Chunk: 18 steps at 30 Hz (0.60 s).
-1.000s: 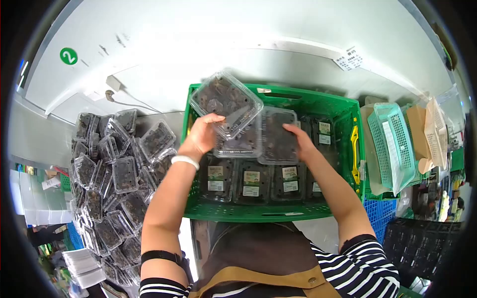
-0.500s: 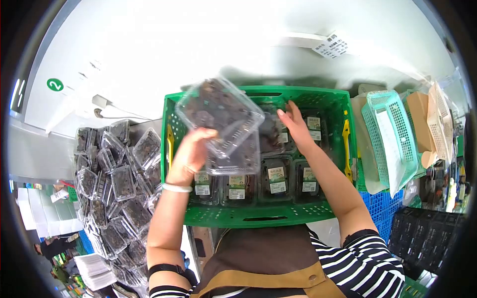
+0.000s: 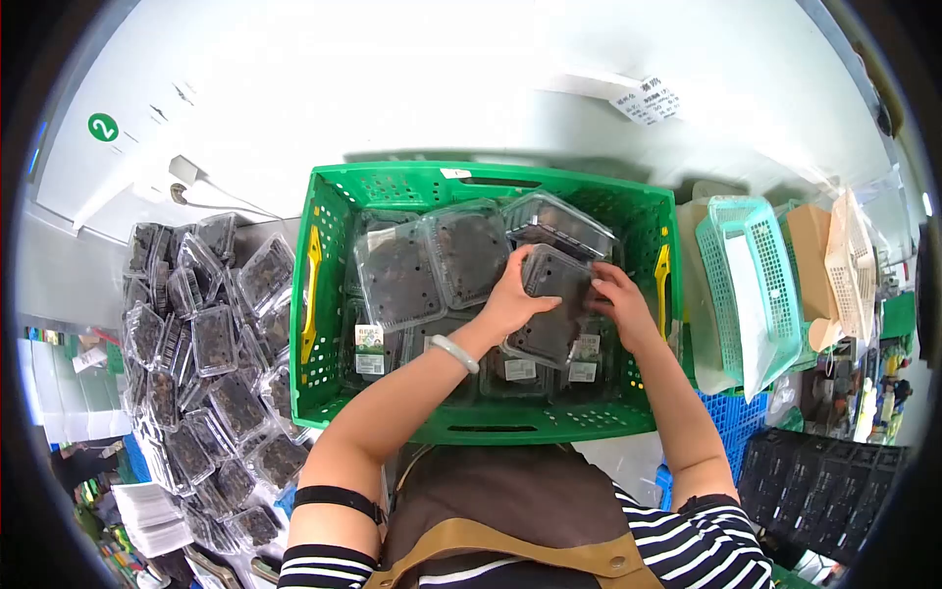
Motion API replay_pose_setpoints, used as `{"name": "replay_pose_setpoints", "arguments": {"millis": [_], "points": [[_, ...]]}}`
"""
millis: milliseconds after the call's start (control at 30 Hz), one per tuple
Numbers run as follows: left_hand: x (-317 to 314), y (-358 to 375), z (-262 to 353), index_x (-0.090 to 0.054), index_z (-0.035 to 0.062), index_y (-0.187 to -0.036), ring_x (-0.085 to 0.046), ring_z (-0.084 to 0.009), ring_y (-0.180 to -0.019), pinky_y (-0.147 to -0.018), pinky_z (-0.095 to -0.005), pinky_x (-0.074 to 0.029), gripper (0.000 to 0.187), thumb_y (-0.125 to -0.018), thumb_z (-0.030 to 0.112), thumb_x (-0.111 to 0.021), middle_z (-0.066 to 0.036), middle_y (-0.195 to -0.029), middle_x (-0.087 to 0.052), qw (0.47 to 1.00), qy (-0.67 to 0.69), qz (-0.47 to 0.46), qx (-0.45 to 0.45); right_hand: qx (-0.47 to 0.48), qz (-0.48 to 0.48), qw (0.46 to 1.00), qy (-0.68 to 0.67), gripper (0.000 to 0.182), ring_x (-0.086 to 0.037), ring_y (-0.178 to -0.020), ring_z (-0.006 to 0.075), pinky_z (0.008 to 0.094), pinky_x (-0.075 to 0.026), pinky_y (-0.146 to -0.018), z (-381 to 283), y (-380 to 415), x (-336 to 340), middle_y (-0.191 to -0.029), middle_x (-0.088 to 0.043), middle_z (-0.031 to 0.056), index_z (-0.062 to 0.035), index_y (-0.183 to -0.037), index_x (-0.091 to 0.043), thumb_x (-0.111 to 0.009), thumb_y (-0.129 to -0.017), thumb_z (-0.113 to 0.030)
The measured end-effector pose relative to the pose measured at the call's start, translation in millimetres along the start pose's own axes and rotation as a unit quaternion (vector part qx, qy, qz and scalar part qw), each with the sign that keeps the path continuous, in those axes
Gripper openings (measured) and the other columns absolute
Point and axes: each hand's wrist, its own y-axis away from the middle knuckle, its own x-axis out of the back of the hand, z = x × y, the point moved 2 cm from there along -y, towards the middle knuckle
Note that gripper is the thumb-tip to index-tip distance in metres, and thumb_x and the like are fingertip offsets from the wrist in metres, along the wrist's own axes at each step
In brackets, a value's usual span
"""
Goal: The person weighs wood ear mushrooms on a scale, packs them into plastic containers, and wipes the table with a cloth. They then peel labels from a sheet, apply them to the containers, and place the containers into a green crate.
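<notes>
Inside the green crate (image 3: 481,432), clear plastic boxes with dark contents lie in layers. My left hand (image 3: 518,302) grips one box (image 3: 551,306) by its left side, tilted over the labelled boxes at the lower right. On that box's right edge rest the fingers of my right hand (image 3: 618,302), which are bent and partly hidden. Another box (image 3: 561,228) leans behind it near the back wall. Two boxes, one at the left (image 3: 400,275) and one beside it (image 3: 469,250), lie with their lids up. Labels show on boxes along the front row.
A heap of similar boxes (image 3: 214,339) covers the surface left of the crate. To the right stand a mint-green basket (image 3: 760,285), a beige basket (image 3: 852,253) and a cardboard piece (image 3: 812,257). Black crates (image 3: 819,486) are at the lower right.
The boxes my left hand held over the crate's left side are no longer raised. Boxes now lie at the crate's back, and both hands are together on one box at the right.
</notes>
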Motion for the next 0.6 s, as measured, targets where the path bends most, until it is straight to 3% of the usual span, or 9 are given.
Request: {"name": "replay_pose_setpoints", "arguments": {"millis": [33,67,200,300,367,433,500,533,600], "points": [[-2,-11,-10,-0.031,0.0051,-0.139,-0.051,-0.0309,-0.118,-0.101,-0.0388,-0.041,0.088,-0.068,0.012,-0.081,-0.019,-0.130,-0.047,0.993,-0.087,0.017,-0.076,-0.026,0.017,0.999,-0.024,0.065,-0.054,-0.112,0.0242,0.0395,-0.046,-0.092,-3,1,-2,-0.127,-0.050,0.0139,-0.0043,-0.142,-0.033,-0.064,-0.088,-0.027],[-5,-15,-13,-0.031,0.0041,-0.138,-0.047,-0.0360,-0.122,-0.104,-0.0397,-0.037,0.087,-0.068,0.015,-0.081,-0.022,-0.130,-0.046,0.991,-0.094,0.046,-0.079,-0.047,0.020,0.998,-0.022,0.074,-0.051,-0.116,0.0242,0.0403,-0.045,-0.095,-1,2,-3,-0.135,-0.045,0.0147,-0.0030,-0.144,-0.028,-0.066,-0.087,-0.032],[-14,-13,-7,-0.027,0.0033,-0.143,-0.042,-0.0398,-0.126,-0.104,-0.0401,-0.037,0.085,-0.075,0.020,-0.076,-0.027,-0.135,-0.041,0.987,-0.115,0.082,-0.080,-0.126,-0.052,0.990,-0.036,0.074,-0.053,-0.114,0.0224,0.0382,-0.047,-0.088,34,-1,-10,-0.128,-0.052,0.0120,-0.0025,-0.139,-0.035,-0.072,-0.083,-0.035],[0,16,11,-0.027,-0.0001,-0.143,-0.041,-0.0371,-0.128,-0.108,-0.0396,-0.034,0.083,-0.079,0.021,-0.074,-0.023,-0.139,-0.038,0.954,-0.267,0.074,-0.117,-0.070,-0.056,0.996,0.028,0.066,-0.059,-0.102,0.0196,0.0343,-0.049,-0.081,43,-4,-18,-0.114,-0.061,0.0090,0.0004,-0.132,-0.041,-0.072,-0.084,-0.033],[31,48,31,-0.031,0.0039,-0.143,-0.036,-0.0389,-0.132,-0.108,-0.0446,-0.033,0.082,-0.077,0.026,-0.075,-0.023,-0.144,-0.034,0.891,-0.412,0.049,-0.184,0.016,-0.024,0.983,0.183,0.060,-0.061,-0.095,0.0183,0.0318,-0.050,-0.076,59,-20,-12,-0.109,-0.063,0.0101,0.0012,-0.127,-0.046,-0.071,-0.084,-0.032],[61,75,63,-0.034,0.0104,-0.144,-0.028,-0.0400,-0.137,-0.110,-0.0541,-0.026,0.089,-0.072,0.036,-0.078,-0.017,-0.148,-0.030,0.769,-0.623,0.050,-0.134,0.062,-0.019,0.961,0.269,0.057,-0.062,-0.090,0.0178,0.0310,-0.050,-0.074,64,-19,-15,-0.106,-0.064,0.0118,0.0024,-0.124,-0.048,-0.071,-0.085,-0.032],[96,89,58,-0.033,0.0202,-0.146,-0.021,-0.0425,-0.139,-0.109,-0.0623,-0.019,0.097,-0.065,0.046,-0.081,-0.014,-0.152,-0.025,0.725,-0.684,0.052,-0.064,0.079,-0.047,0.949,0.301,0.057,-0.063,-0.087,0.0184,0.0317,-0.050,-0.073,47,-17,-22,-0.104,-0.064,0.0141,0.0039,-0.123,-0.049,-0.070,-0.085,-0.033],[115,92,44,-0.031,0.0272,-0.147,-0.020,-0.0436,-0.139,-0.109,-0.0647,-0.017,0.104,-0.059,0.047,-0.083,-0.013,-0.155,-0.020,0.707,-0.704,0.044,-0.040,0.073,-0.054,0.944,0.316,0.060,-0.062,-0.093,0.0240,0.0346,-0.049,-0.078,46,-19,-24,-0.107,-0.064,0.0172,0.0041,-0.124,-0.049,-0.070,-0.084,-0.036],[140,87,32,-0.029,0.0268,-0.148,-0.020,-0.0434,-0.139,-0.109,-0.0641,-0.018,0.109,-0.057,0.045,-0.085,-0.013,-0.155,-0.019,0.678,-0.730,-0.005,-0.089,0.060,-0.071,0.934,0.346,0.066,-0.061,-0.105,0.0351,0.0403,-0.047,-0.089,45,-21,-29,-0.113,-0.063,0.0233,0.0047,-0.125,-0.048,-0.069,-0.082,-0.042]]}}
